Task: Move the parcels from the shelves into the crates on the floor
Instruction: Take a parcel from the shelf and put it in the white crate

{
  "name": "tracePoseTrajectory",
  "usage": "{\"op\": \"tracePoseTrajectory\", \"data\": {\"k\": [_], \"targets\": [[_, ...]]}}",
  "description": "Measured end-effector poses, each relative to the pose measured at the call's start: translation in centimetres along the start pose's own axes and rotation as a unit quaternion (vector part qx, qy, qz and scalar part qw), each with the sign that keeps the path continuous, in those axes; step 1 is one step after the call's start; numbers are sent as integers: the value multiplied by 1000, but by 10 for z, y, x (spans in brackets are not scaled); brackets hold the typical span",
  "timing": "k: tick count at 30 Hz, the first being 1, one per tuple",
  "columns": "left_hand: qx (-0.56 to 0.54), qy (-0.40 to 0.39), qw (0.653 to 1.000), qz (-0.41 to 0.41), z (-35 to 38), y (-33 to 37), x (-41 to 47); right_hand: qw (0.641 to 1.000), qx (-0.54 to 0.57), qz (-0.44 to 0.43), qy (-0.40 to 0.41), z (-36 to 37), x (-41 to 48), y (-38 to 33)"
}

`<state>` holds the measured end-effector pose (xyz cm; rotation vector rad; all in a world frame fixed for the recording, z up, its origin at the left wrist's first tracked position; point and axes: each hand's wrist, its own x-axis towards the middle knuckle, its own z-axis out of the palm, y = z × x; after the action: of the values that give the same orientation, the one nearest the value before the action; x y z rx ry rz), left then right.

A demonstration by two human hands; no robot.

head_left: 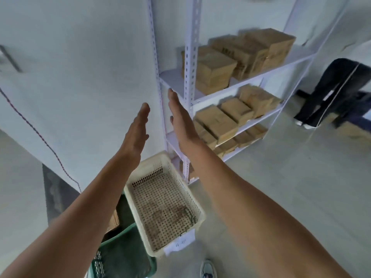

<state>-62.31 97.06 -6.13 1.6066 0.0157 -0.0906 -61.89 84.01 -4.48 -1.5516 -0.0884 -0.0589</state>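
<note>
Ten fingers straight and pressed close, gripping nothing: left fingers point(143, 115) and right fingers point(174, 101) aimed up and away toward the wall-side corner of the shelving point(193, 47). Palms of left hand point(136, 131) and right hand point(181, 120) turned toward each other, apart, with a clear gap between. Both up in the air on bare forearms, touching no parcel. Just past the right fingertips, the edge of the upper shelf of white slotted steel. Brown cardboard parcels point(241, 55) stacked on that upper shelf, more on the two shelves beneath. All blurred; flat boxes, long sides seemingly running front to back, short ends facing outward. Down on the floor between the forearms, cream crate point(170, 201), perforated, mesh bottom in full view. Long axis running from the shoe point(208, 269) at the bottom edge up toward the foot of the shelving, leaning slightly left; white label point(180, 242) on the near short wall. Just beside its left side, green crate point(120, 255), partly hidden under the left forearm, with a brown cardboard edge point(114, 219) showing inside. Far right, legs point(337, 93) in dark trousers near the shelving's end.
</note>
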Motion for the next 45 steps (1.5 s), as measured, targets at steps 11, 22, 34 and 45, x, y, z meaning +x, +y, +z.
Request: {"op": "tracePoseTrajectory", "data": {"k": [11, 22, 34, 45], "targets": [[40, -127, 990, 50, 207, 44, 5, 992, -16, -10, 121, -220, 0, -17], [33, -125, 992, 6, 425, 83, 68, 991, 17, -3, 136, -447, 37, -24], [-1, -108, 994, 14, 539, 93, 200, 989, 18, 19, 145, -579, 129, -11], [-65, -66, 996, -10, 591, 119, 388, 989, -21, 22, 145, -673, 300, -14]]}}
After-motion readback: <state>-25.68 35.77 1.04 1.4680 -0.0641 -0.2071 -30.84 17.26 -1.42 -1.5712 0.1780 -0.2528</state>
